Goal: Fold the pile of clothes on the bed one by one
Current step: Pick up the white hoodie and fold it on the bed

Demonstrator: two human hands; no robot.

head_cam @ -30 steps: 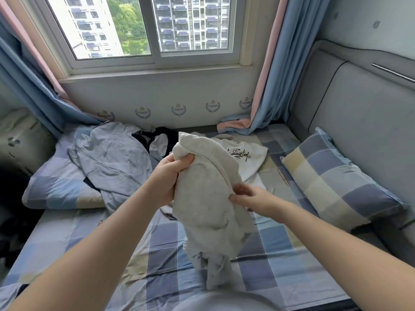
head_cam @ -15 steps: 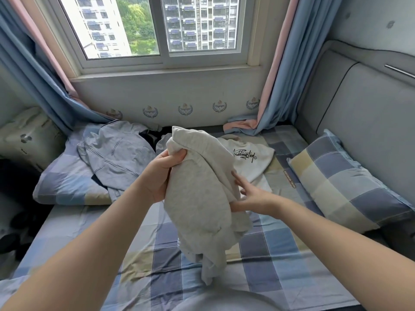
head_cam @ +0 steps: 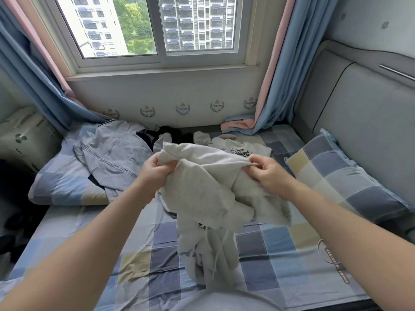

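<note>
We are holding a beige garment above the checked bed sheet, arms outstretched, left hand clenching its edge, right hand pinching the opposite edge.

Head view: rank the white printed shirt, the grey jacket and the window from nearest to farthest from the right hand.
1. White printed shirt, on the bed just behind the right hand holding the beige garment.
2. Grey jacket, across the bed on the left, over a pillow.
3. Window, in the far wall above the bed.
</note>
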